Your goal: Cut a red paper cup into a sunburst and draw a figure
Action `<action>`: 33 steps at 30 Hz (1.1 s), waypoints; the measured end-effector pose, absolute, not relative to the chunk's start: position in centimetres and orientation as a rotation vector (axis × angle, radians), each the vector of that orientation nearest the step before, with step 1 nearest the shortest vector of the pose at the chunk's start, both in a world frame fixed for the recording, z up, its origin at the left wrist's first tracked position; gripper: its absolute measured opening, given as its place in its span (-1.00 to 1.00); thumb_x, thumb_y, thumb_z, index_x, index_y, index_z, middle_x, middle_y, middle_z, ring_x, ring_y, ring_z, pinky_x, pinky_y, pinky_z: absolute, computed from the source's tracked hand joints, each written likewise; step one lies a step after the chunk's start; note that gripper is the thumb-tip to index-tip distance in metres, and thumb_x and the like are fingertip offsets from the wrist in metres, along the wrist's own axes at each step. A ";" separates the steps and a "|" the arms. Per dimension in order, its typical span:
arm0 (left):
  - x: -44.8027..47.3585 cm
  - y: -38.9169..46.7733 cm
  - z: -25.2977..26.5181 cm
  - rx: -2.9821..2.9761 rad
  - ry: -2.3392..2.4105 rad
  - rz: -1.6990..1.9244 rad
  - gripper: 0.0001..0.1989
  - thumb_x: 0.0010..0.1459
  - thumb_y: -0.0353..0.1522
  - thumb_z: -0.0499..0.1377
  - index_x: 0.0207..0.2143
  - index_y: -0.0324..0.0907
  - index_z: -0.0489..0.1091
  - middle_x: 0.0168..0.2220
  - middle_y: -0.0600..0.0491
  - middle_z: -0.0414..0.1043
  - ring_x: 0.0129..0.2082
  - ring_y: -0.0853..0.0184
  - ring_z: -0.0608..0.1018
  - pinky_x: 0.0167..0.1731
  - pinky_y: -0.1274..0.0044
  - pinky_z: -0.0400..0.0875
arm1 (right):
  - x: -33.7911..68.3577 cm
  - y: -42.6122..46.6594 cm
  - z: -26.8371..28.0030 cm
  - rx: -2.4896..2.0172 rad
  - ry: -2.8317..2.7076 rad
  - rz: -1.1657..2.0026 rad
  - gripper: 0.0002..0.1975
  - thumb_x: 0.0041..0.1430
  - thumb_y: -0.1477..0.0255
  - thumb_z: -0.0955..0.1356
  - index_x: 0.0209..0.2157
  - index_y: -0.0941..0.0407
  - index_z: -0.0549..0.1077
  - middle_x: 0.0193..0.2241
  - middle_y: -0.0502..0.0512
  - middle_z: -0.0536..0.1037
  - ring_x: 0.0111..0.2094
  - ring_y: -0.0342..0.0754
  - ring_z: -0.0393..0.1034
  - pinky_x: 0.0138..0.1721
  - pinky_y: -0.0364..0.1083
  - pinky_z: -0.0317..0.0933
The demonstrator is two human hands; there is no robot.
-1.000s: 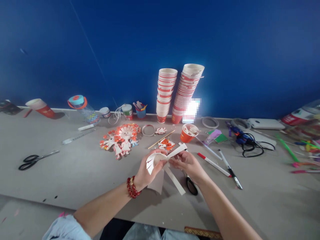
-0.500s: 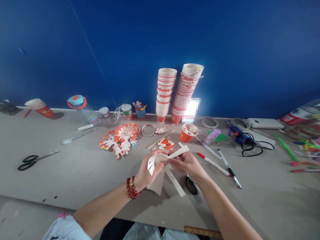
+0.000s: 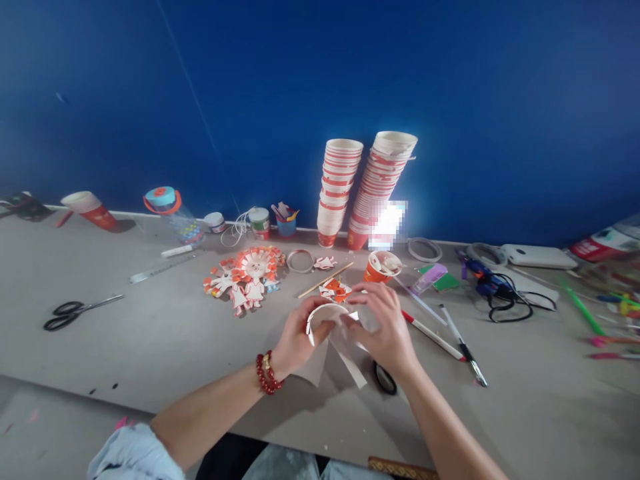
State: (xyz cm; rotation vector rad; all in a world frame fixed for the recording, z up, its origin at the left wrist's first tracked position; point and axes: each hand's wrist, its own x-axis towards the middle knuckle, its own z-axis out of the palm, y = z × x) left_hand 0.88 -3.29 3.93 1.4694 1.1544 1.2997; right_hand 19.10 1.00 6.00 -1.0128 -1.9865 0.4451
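My left hand (image 3: 295, 343) is closed around a white paper cup (image 3: 327, 311) whose wall is cut into strips, its thumb pressed inside. One long strip (image 3: 354, 371) hangs down toward the table. At the cup's right side is my right hand (image 3: 389, 330), fingers apart and slightly blurred, the thumb by a bent strip. Below the left hand lies a pale curved paper piece (image 3: 313, 370). A black scissor handle (image 3: 392, 388) shows under the right hand; the blades are hidden.
Two tall stacks of paper cups (image 3: 340, 183) stand against the blue wall. Before them are a cup of scraps (image 3: 379, 272), a wooden stick (image 3: 325, 280) and paper figures (image 3: 254, 270). Scissors (image 3: 70, 315) lie left; a red marker (image 3: 437, 337), a pen (image 3: 463, 343) and a blue glue gun (image 3: 487, 279) lie right.
My right hand has let go of the raised strip and spread its fingers. That strip now bends down beside the cup. The cup has turned in my left hand, and the view has shifted slightly.
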 end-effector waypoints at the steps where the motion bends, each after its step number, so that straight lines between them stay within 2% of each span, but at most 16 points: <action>1: 0.9 -3.3 3.9 1.482 1.136 1.306 -0.74 0.18 -0.31 0.22 -0.09 -0.19 0.37 -0.18 -0.04 0.51 -0.26 0.25 0.55 -0.24 0.42 0.46 | 18.8 0.8 6.0 -0.993 -2.063 0.406 -0.92 0.10 0.42 0.42 -0.31 0.03 0.48 -0.13 0.14 0.52 -0.05 0.15 0.34 0.13 0.20 0.03; 2: 0.9 -3.4 3.8 1.500 1.123 1.317 -0.74 0.18 -0.32 0.21 -0.08 -0.19 0.37 -0.17 -0.04 0.50 -0.25 0.24 0.55 -0.23 0.43 0.46 | 18.4 0.5 5.9 -0.978 -2.099 0.377 -0.97 0.12 0.44 0.40 -0.35 0.03 0.48 -0.17 0.11 0.53 -0.09 0.13 0.36 0.13 0.21 0.03; 5: 0.9 -3.4 3.7 1.569 1.121 1.331 -0.77 0.19 -0.36 0.20 -0.08 -0.18 0.37 -0.15 -0.04 0.50 -0.18 0.22 0.55 -0.17 0.42 0.44 | 17.7 0.1 5.5 -0.964 -2.090 0.338 -0.93 0.15 0.48 0.37 -0.39 0.04 0.47 -0.25 0.07 0.56 -0.15 0.09 0.37 0.11 0.22 0.06; 10: 0.7 -3.4 3.7 1.641 1.141 1.278 -0.78 0.21 -0.36 0.19 -0.08 -0.17 0.38 -0.17 -0.04 0.52 -0.20 0.23 0.56 -0.20 0.43 0.44 | 17.5 0.3 5.4 -0.943 -2.069 0.357 -0.93 0.17 0.47 0.35 -0.40 0.05 0.45 -0.30 0.08 0.56 -0.19 0.09 0.40 0.05 0.20 0.12; 16: 0.9 -3.5 3.8 1.653 1.094 1.273 -0.75 0.21 -0.38 0.18 -0.04 -0.16 0.37 -0.15 -0.04 0.52 -0.20 0.25 0.56 -0.17 0.43 0.44 | 17.8 0.6 5.4 -0.949 -2.082 0.462 -0.81 0.22 0.41 0.33 -0.50 0.05 0.35 -0.44 0.09 0.52 -0.29 0.09 0.38 -0.10 0.12 0.20; 23: 0.9 -3.6 3.6 1.647 1.079 1.291 -0.70 0.19 -0.39 0.20 0.00 -0.14 0.34 -0.11 -0.04 0.51 -0.17 0.26 0.56 -0.13 0.45 0.43 | 17.9 0.6 5.4 -0.969 -2.021 0.628 -0.81 0.21 0.39 0.31 -0.50 0.07 0.36 -0.41 0.08 0.49 -0.33 0.05 0.34 -0.17 0.05 0.17; 33: 0.9 -3.9 3.8 1.610 1.050 1.252 -0.71 0.22 -0.37 0.19 0.00 -0.15 0.33 -0.17 -0.02 0.52 -0.24 0.30 0.55 -0.20 0.48 0.43 | 18.0 0.7 5.1 -1.060 -1.847 0.993 -0.79 0.17 0.31 0.33 -0.51 0.09 0.39 -0.38 0.08 0.44 -0.27 0.05 0.30 -0.22 -0.02 0.15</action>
